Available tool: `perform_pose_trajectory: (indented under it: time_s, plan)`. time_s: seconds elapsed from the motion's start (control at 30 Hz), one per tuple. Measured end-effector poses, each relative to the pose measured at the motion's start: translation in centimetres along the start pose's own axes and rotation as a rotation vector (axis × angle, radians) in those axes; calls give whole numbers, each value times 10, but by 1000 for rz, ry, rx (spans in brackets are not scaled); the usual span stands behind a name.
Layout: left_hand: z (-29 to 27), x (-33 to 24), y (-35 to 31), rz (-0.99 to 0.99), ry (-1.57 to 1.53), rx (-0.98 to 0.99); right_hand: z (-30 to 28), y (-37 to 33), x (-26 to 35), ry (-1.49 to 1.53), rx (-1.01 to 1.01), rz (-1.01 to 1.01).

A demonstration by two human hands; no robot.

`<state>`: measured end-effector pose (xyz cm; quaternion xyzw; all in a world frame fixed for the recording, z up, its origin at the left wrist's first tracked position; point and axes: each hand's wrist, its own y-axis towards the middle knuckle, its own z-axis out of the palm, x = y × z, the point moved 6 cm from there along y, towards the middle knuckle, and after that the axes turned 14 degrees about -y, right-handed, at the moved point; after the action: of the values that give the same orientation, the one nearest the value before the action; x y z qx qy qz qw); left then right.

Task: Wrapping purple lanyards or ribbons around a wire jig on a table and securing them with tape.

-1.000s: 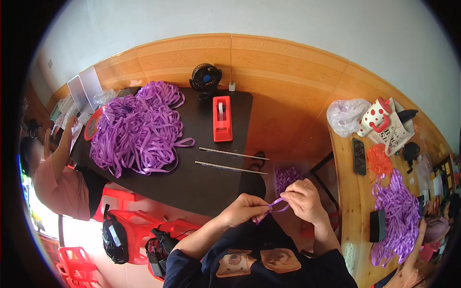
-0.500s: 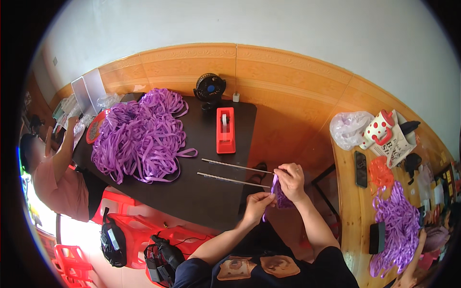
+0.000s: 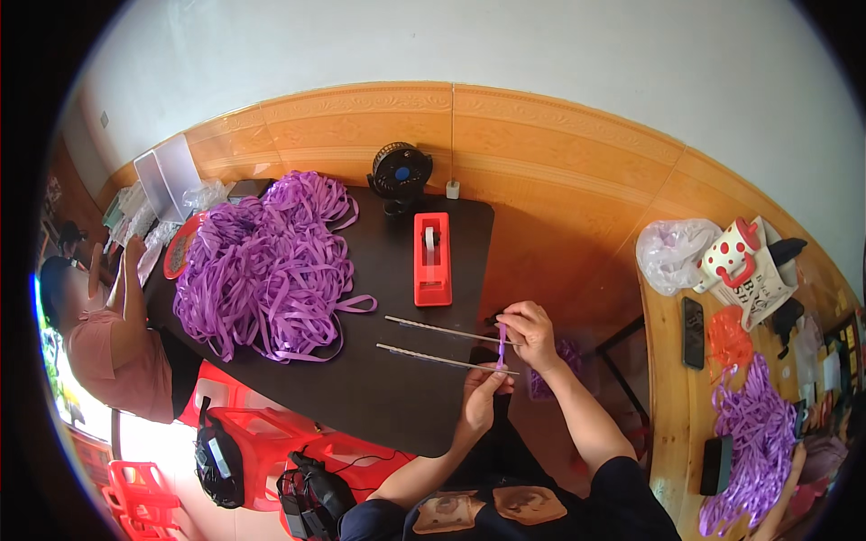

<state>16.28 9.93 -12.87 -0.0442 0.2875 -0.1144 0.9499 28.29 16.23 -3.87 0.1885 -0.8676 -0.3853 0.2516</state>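
Compared with the earlier frame, the purple strip (image 3: pixel 502 347) now sits farther left, across the right ends of the two metal rods (image 3: pixel 433 326). From the left, the heaped purple ribbon (image 3: pixel 262 270) trails a loop toward the rods' left ends; that loop could snag if the rods slide that way. The left hand (image 3: pixel 487 389) has its grip pinched on the strip's near end, the right hand (image 3: pixel 530 335) on its far end. Whether the strip wraps the rods or just crosses them is hard to tell. A sideways pull could swing the overhanging rods, or a loose pinch lose the strip. The red tape dispenser (image 3: pixel 433 287) limits room on the far side; rightward, past the dark tabletop's (image 3: pixel 397 406) edge, the gap leaves forearm room.
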Motion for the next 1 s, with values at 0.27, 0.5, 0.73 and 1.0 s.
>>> perform_pose_trajectory:
  time_s: [0.27,0.5,0.73,1.0]
  plan:
    - [-19,17,-35,-161,53,-100,18,-82,14,313,180,288]
    - [-35,4,-102,-257,160,-66,-5,-156,61,333,268,321]
    - [-41,-21,-134,-371,190,-57,-22,-196,123,709,431,609]
    - [-22,-41,-150,-313,163,120,-1,-264,129,732,665,766]
